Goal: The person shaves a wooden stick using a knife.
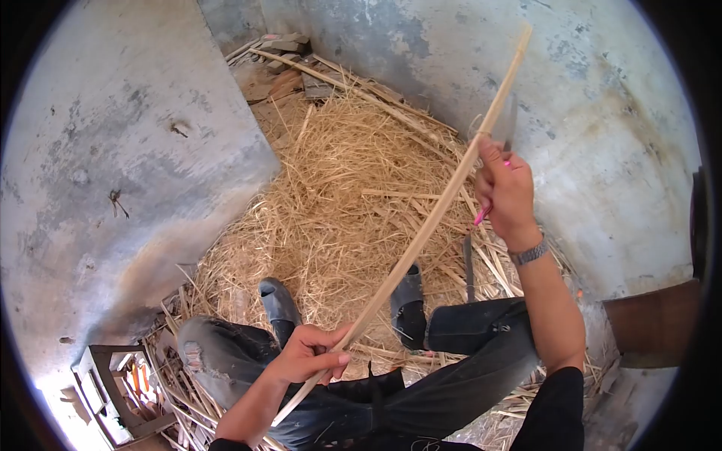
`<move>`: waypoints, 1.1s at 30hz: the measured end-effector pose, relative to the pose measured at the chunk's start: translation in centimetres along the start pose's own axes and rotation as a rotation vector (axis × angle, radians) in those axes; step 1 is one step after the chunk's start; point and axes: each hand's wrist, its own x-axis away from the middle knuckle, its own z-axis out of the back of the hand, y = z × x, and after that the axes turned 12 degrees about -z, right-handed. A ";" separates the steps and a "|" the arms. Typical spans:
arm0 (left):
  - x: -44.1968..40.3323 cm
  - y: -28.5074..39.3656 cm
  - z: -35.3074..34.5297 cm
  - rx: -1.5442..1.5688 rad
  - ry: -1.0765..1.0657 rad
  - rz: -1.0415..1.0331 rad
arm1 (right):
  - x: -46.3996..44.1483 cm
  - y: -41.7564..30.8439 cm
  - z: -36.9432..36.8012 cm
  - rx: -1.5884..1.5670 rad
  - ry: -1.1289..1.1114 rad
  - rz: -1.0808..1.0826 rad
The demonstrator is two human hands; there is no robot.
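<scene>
A long pale strip of bamboo or wood slants across the head view from low centre to upper right. Near its lower end, my left hand is closed on it, thumb on top. My right hand is wrapped around a knife whose pink handle shows beside the fingers. The grey blade points up behind the strip, and my right thumb lies against the strip. A thin curl of shaving stands out from the strip there; whether the blade touches it is hard to tell.
Heaped shavings cover the floor ahead, between worn plaster walls. Longer strips lie along the back wall. A dark open frame stands at lower left beside more strips. My shoes rest in the shavings.
</scene>
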 end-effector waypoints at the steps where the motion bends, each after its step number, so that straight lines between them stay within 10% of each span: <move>1: -0.1 -0.1 0.0 -0.009 -0.043 0.016 | -0.3 -0.4 0.7 -0.064 0.015 0.046; 16: -1.2 -0.3 -2.0 0.121 -0.087 0.100 | 0.2 -0.9 2.0 -0.150 0.196 0.028; 20: -0.9 -0.2 -2.2 0.125 -0.077 0.106 | -0.3 -0.5 3.1 0.297 0.522 0.199; 33: -0.6 0.4 -2.2 0.103 -0.017 0.145 | 0.1 -1.8 4.0 0.485 0.439 0.482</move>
